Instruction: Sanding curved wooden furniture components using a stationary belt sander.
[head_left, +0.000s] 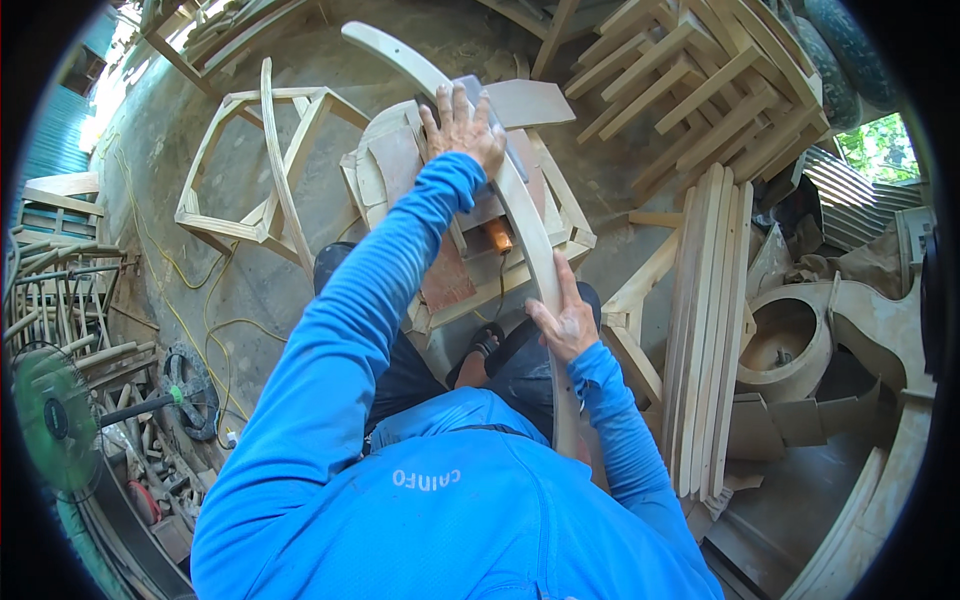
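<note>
Fingers (pixel 442 108) of the left hand (pixel 468 135) lie slightly spread over a flat grey block (pixel 515 162), perhaps a sanding block; the hand hides too much to tell whether they clamp it. Beneath them I see a long curved wooden rail (pixel 539 250), pale, smooth-looking, narrow and bowed, its far tip rounded. Nearer the body, the right hand's (pixel 570 325) thumb and fingers close around the rail's edges.

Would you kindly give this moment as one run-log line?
left hand: spread over grey block on curved wooden piece | right hand: holding curved wooden piece nearer the body | nearby: orange tool
</note>
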